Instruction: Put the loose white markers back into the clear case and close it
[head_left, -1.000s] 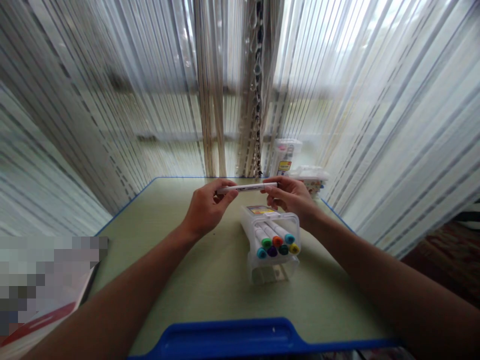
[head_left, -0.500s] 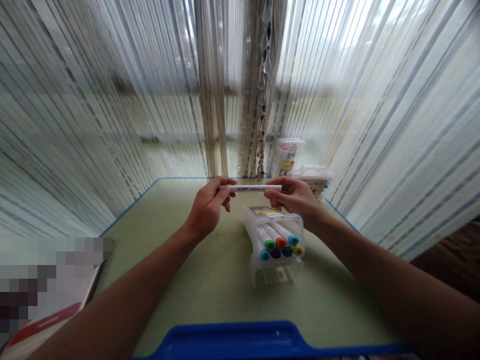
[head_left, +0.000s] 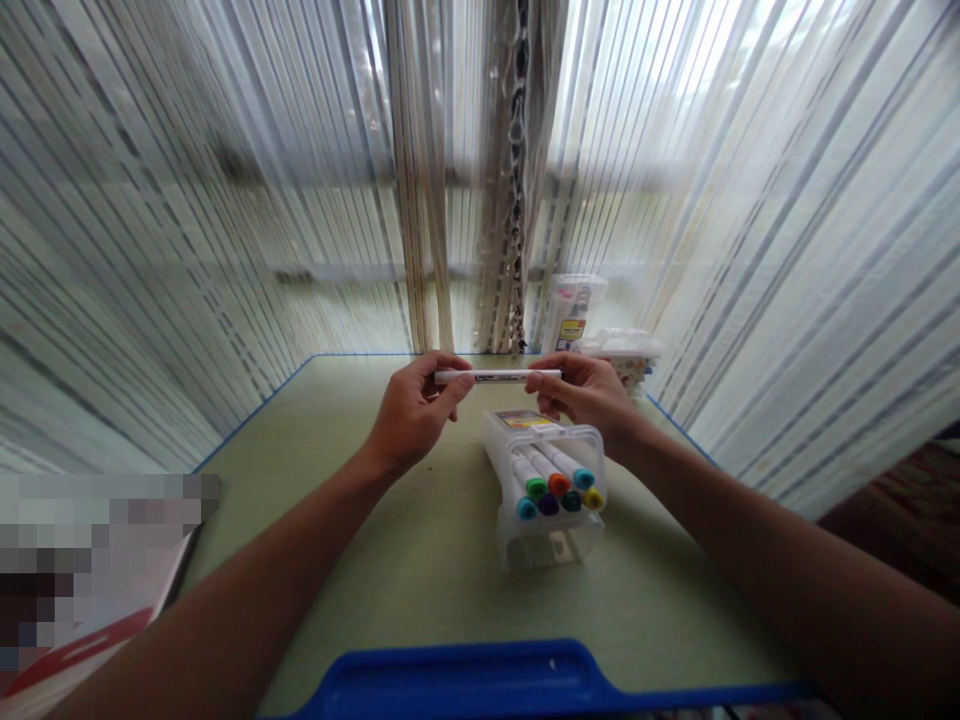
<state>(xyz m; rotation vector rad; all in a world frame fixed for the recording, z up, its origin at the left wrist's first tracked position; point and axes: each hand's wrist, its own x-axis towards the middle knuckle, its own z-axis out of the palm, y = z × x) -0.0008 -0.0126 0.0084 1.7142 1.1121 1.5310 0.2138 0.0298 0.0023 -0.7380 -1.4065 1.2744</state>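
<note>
You hold a slim white marker (head_left: 501, 377) level at the centre of the frame, raised in front of the far part of a pale green tabletop (head_left: 322, 600), dark print showing along the barrel between your two hands. The fingers of your left hand (head_left: 409, 412) are drawn in, thumb and fingers closed on the marker's left end; those of your right hand (head_left: 592, 400) pinch its right end in the same way. Just below and right of centre, a clear plastic case (head_left: 493, 455) lies with its mouth toward you and its lid (head_left: 517, 550) open below, showing markers with green, orange, blue, purple, dark green and yellow ends. A second clear case (head_left: 574, 310) stands behind your right hand, beside a white box (head_left: 619, 345). A blue ledge (head_left: 457, 680) edges the tabletop at bottom centre, while a striped string curtain (head_left: 300, 150) fills the upper frame
</note>
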